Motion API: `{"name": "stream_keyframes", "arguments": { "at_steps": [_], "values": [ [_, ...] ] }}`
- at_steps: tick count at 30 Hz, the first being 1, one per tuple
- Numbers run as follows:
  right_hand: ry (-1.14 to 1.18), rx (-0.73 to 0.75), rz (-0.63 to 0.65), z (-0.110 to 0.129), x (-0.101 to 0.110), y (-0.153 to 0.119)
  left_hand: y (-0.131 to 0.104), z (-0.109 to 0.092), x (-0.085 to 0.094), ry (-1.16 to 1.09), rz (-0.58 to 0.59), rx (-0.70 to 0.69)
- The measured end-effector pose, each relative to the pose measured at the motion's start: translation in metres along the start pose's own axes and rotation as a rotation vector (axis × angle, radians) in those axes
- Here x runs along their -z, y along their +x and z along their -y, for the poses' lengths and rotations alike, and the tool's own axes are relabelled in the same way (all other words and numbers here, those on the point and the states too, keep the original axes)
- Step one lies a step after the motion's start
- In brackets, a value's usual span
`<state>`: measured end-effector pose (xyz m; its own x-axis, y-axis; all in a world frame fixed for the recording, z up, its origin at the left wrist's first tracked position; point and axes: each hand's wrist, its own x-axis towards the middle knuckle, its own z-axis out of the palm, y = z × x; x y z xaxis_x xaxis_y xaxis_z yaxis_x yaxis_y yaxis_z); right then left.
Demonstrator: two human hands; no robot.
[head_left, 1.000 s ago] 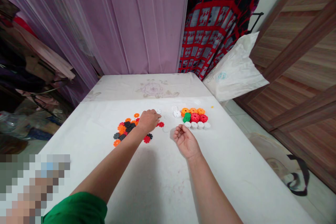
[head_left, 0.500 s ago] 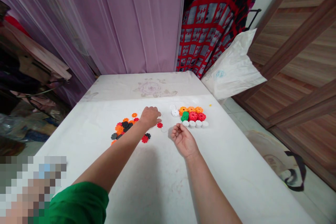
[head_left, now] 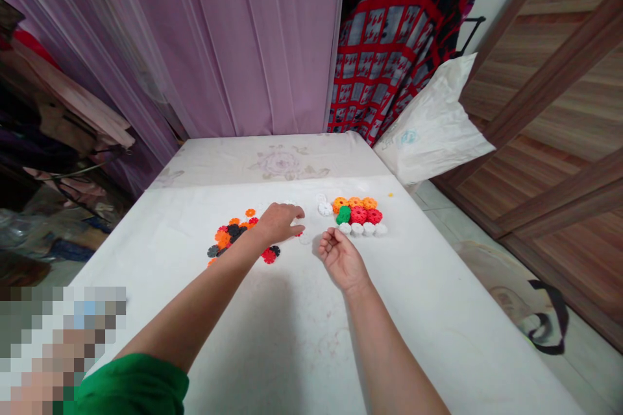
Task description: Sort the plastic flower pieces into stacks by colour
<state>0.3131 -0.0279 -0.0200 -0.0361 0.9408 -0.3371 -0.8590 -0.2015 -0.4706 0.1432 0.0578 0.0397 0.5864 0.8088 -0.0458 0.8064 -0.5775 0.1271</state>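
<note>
My left hand (head_left: 282,222) is over the table's middle with fingers apart, partly covering a red disc (head_left: 299,234); white discs lie just beyond it. To its left spreads a loose pile of orange, black and red notched discs (head_left: 224,238). My right hand (head_left: 342,259) rests palm up with curled fingers; whether they hold anything is hidden. Beyond it stand stacks in rows: orange (head_left: 355,203), green (head_left: 343,214), red (head_left: 359,214) and white (head_left: 357,229). More white discs (head_left: 324,208) lie left of these.
The table (head_left: 311,324) has a white cover. A white plastic bag (head_left: 428,130) hangs at its back right corner. A small yellow piece (head_left: 390,194) lies near the right edge. Another bag (head_left: 516,292) is on the floor at right.
My left hand has shifted slightly right and toward me, now covering part of the red disc. My right hand has hardly moved.
</note>
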Motion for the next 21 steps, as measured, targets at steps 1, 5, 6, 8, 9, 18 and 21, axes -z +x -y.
{"name": "stream_keyframes", "arguments": {
  "at_steps": [1,5,6,8,9,18,21],
  "values": [
    [0.000,0.003,0.002,0.000,0.000,0.000,-0.005,-0.003,-0.003,-0.021,-0.003,-0.029],
    [-0.006,0.017,0.017,-0.001,0.001,0.001,-0.021,-0.014,-0.015,-0.044,-0.037,-0.068],
    [-0.010,0.021,0.019,-0.001,0.001,0.001,-0.022,-0.016,-0.017,-0.051,-0.043,-0.067],
    [-0.010,0.025,0.011,-0.001,0.001,0.001,-0.024,-0.018,-0.019,-0.059,-0.051,-0.067],
    [-0.006,0.025,0.005,-0.001,0.001,0.001,-0.024,-0.019,-0.020,-0.060,-0.052,-0.065],
    [-0.016,0.028,0.014,-0.001,0.000,0.000,-0.024,-0.017,-0.024,-0.039,-0.033,-0.066],
    [-0.011,0.017,0.015,0.000,0.000,0.000,-0.023,-0.015,-0.027,-0.035,-0.032,-0.067]
  ]
}}
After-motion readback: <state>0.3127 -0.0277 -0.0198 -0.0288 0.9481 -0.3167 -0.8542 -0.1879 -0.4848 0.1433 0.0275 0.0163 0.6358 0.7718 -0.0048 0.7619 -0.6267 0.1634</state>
